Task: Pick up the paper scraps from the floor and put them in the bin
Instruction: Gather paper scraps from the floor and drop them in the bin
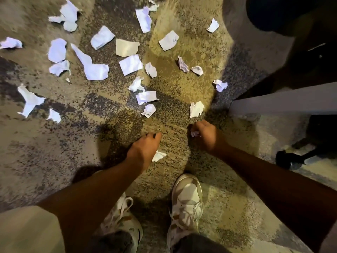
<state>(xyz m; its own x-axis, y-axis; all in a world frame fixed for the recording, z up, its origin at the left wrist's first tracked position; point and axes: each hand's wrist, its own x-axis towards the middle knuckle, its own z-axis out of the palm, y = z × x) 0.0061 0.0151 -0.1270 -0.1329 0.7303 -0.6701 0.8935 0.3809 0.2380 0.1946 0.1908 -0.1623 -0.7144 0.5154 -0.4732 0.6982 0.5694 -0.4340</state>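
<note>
Several white paper scraps [130, 65] lie scattered over the speckled carpet ahead of my feet. My right hand [205, 135] is curled around a small crumpled scrap [194, 133], low over the carpet, just below another scrap [196, 109]. My left hand [144, 147] reaches down with its fingers bent; a white scrap [158, 155] shows at its lower edge, and whether the hand holds it is unclear. No bin is visible to me for certain.
A pale panel or furniture edge [284, 104] runs in from the right. A black chair base with a castor [290, 159] stands at the right. A dark round shape [291, 13] fills the top right corner. My two white sneakers [186, 201] stand below my hands.
</note>
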